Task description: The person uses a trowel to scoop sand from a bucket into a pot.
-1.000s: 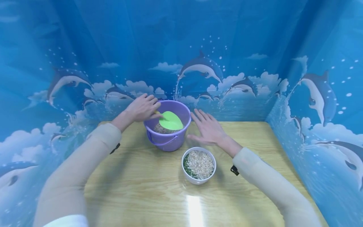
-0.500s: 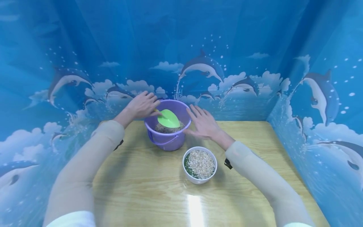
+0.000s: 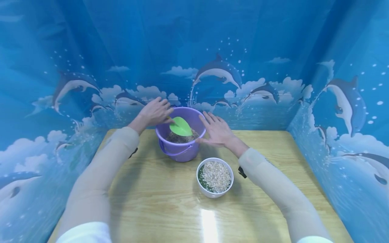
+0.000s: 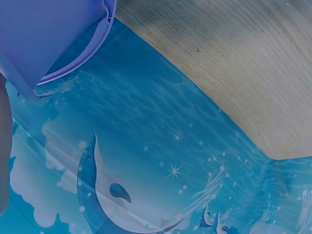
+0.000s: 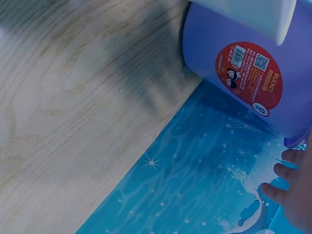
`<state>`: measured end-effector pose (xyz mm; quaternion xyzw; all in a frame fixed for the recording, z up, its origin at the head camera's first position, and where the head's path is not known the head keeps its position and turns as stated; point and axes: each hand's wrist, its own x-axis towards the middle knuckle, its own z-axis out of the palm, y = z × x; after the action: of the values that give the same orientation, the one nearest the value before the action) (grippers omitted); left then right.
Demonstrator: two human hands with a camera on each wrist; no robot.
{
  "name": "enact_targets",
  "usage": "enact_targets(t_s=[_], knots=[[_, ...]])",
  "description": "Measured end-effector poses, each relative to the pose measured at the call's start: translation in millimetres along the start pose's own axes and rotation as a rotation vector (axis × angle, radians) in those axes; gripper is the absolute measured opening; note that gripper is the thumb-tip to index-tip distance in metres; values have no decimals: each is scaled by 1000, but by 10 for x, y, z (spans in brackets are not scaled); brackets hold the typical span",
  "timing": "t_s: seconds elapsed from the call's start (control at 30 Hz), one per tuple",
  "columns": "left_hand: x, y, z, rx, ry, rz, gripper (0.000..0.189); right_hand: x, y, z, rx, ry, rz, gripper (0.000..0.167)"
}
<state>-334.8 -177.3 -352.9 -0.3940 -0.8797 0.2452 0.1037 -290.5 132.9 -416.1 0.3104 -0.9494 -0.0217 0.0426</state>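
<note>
Green scoop (image 3: 181,127) stays clamped in left fingers (image 3: 166,106); right fingers (image 3: 208,117), apart, have neared bucket (image 3: 186,156).

You wear pale beige sleeves (image 3: 96,184), creased at the elbows, toward eight and four o'clock in the head view. White fabric (image 3: 86,233) edges them between seven and eight o'clock and between four and five. A small black fitting (image 3: 242,172) shows below each sleeve's wrist end; your left hand (image 3: 155,112) and right hand (image 3: 216,131) are bare.
</note>
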Motion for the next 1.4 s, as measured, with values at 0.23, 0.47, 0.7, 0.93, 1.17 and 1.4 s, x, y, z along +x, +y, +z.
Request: enact_targets(t_s=[0.23,0.47,0.7,0.93,1.17,1.4], knots=[[46,19,12,90,-24,18,63,-8,-15,1,7,-20,-2,138],[123,3,-7,184,-49,48,64,-14,-8,-26,-8,-27,-2,133],[143,-36,-87,268,-92,56,71,-2,-5,-27,-24,-39,0,133],[178,-38,-105,331,-118,103,70,6,-8,-38,-30,-51,-2,130],[216,9,-57,381,-113,159,66,4,-12,-46,-33,-60,2,134],[217,54,-9,400,-121,185,66,-7,-8,-44,-25,-65,6,127]])
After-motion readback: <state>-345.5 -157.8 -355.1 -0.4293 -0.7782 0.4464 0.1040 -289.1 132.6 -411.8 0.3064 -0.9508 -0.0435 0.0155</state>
